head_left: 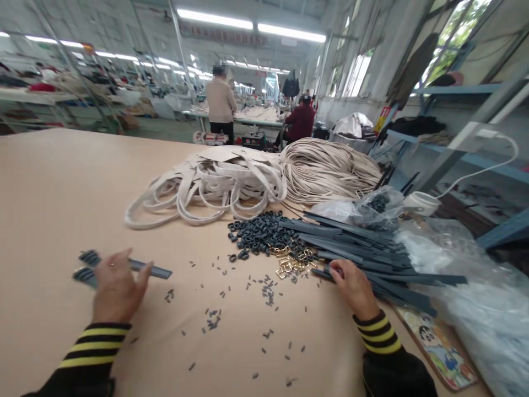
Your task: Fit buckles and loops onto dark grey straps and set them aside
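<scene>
My left hand (118,286) lies over a few dark grey straps (151,268) at the left of the table, its thumb and fingers apart. The straps' looped ends show beyond the fingers. At the near edge of a pile of dark flat straps (363,242), my right hand (352,285) has its fingers closed on the end of one strap (321,273). Just left of that hand are gold buckles (291,262) and a heap of small dark loops (264,234). Tiny dark pieces (268,291) lie scattered between my hands.
Beige strap loops (215,187) and a big coiled bundle of beige cord (330,171) lie at the back. Plastic bags (483,309), a cartoon-printed phone case (440,347) and a white roll (422,203) are on the right. Two people (220,102) are beyond the table (53,220).
</scene>
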`<action>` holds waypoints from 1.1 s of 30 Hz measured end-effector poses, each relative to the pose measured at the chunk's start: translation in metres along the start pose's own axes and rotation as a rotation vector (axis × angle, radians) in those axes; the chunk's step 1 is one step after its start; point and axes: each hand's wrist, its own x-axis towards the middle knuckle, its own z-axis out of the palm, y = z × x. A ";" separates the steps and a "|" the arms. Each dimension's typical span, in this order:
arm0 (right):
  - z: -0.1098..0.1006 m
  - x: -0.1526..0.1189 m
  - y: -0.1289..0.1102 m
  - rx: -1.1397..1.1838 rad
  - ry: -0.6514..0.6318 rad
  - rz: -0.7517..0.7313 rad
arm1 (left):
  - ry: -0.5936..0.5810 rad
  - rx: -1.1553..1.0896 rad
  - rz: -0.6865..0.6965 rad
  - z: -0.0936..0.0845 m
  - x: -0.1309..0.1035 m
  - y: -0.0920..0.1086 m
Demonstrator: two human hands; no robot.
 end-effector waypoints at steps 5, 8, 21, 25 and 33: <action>-0.011 -0.010 0.048 -0.430 0.117 0.155 | -0.287 -0.295 0.004 0.046 -0.057 0.112; -0.012 -0.013 0.058 -0.455 0.087 0.191 | -0.437 -0.489 0.062 0.058 -0.083 0.161; 0.022 -0.021 -0.045 -0.156 0.042 -0.308 | -0.828 -1.009 -0.407 0.060 -0.097 0.188; 0.064 -0.037 -0.110 -0.075 -0.053 -0.488 | -0.876 -1.112 -0.524 0.061 -0.096 0.185; 0.065 -0.027 -0.094 0.390 -0.388 -0.336 | -0.652 -1.006 -0.593 0.065 -0.093 0.173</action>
